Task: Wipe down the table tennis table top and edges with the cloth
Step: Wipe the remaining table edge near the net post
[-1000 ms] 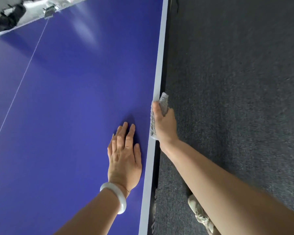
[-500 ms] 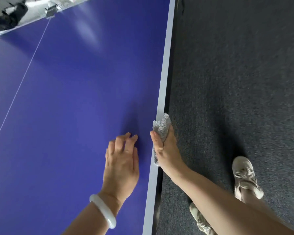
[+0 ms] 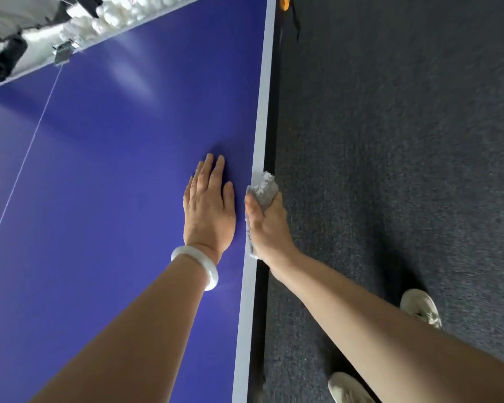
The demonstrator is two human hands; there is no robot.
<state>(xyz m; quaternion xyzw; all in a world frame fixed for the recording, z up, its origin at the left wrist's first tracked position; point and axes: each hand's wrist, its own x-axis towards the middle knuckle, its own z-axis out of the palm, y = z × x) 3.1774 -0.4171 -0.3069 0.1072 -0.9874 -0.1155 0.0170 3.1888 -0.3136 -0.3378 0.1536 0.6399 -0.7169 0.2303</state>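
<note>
The blue table tennis table [image 3: 105, 175] fills the left half of the head view, with a white line along its right edge. My right hand [image 3: 269, 228] grips a grey cloth [image 3: 265, 189] and holds it against that side edge, thumb on top and fingers hidden below the rim. My left hand [image 3: 208, 207] lies flat on the blue top just left of the edge, fingers straight, a white bangle on the wrist.
Dark grey carpet [image 3: 405, 141] covers the floor to the right of the table. My two light shoes [image 3: 419, 306] stand on it near the table side. At the far end sits a metal net clamp [image 3: 63, 55] beside a heap of white balls [image 3: 120, 10].
My left hand has flattened and slid forward on the top. My right hand with the cloth has moved along the side edge. The view has shifted toward the far end.
</note>
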